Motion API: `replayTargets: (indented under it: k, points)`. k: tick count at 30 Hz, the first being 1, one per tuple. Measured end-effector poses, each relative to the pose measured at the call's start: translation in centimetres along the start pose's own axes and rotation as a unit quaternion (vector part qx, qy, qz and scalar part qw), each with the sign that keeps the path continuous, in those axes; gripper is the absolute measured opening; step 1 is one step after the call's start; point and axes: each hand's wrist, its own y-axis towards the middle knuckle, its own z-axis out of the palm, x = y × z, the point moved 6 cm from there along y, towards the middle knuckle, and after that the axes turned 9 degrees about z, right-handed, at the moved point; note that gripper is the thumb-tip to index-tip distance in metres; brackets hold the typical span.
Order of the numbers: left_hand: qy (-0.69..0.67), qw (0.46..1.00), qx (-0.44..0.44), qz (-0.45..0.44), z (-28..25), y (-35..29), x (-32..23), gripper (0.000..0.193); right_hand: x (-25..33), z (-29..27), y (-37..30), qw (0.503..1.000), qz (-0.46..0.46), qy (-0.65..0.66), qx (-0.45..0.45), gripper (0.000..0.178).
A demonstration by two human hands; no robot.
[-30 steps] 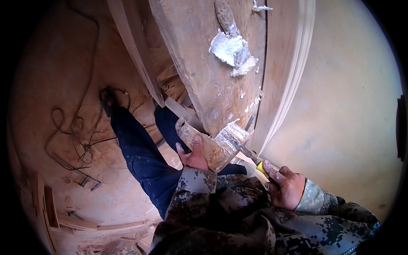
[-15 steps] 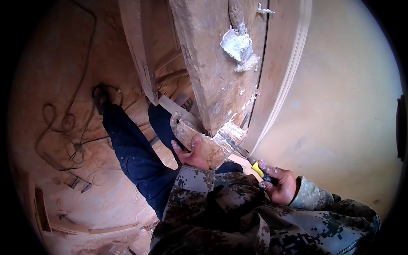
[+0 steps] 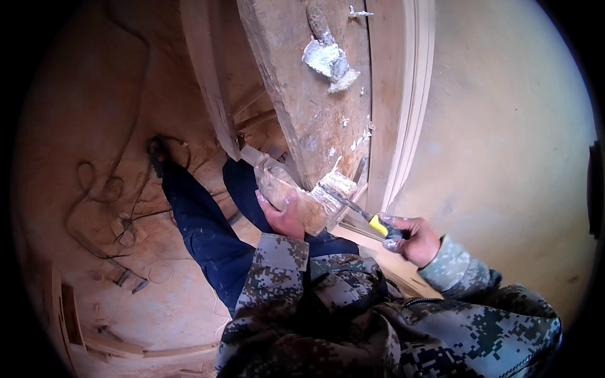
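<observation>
Clock read from the view's centre, 12 at top. Two bare hands, both occupied. Left hand (image 3: 283,217), just off centre toward 7, holds one tan, worn, irregular slab (image 3: 280,184), which lies about the centre; two digits show, spread apart on it, the others hidden. White paste (image 3: 335,185) coats the slab's end toward 3. Right hand (image 3: 413,239), at 4, has its fingers wrapped round one hand tool with a yellow-and-black handle (image 3: 379,225) and thin metal shank, pointing toward 10, its far end at the paste. At 12, one broad, rough brown wooden plank (image 3: 290,94) bears one paste-caked tool with a brown handle (image 3: 317,24), plus one small white dab (image 3: 360,12) near the top and several scattered specks. Between 1 and 2, one pale moulded wooden frame (image 3: 413,88) stands beside the plank; smooth beige wall (image 3: 504,138) at 3. Two dark-blue trouser legs (image 3: 208,236), toward 8 and 10; two camouflage sleeves, one per hand. Dark looped cable (image 3: 113,189) on the dusty brown floor (image 3: 69,132) at 9; strand count unclear.
</observation>
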Motion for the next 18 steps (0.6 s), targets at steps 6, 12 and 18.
replayTargets:
  k: [6, 12, 18]
  points:
    - [-0.129, 0.986, -0.042, -0.097, 0.0, 0.9, 0.6, 0.102, -2.0, 2.6, -2.0, 0.867, 0.245, 0.404, 0.162, 0.058]
    - [-0.141, 0.972, -0.038, -0.184, 1.0, -0.2, -2.0, 0.107, -3.1, 0.5, -1.5, 0.955, 0.140, 0.218, 0.144, 0.054]
    - [-0.111, 0.983, -0.011, -0.144, 1.0, 0.8, -2.1, 0.061, -1.1, -5.1, -3.5, 0.939, -0.191, -0.267, -0.105, 0.063]
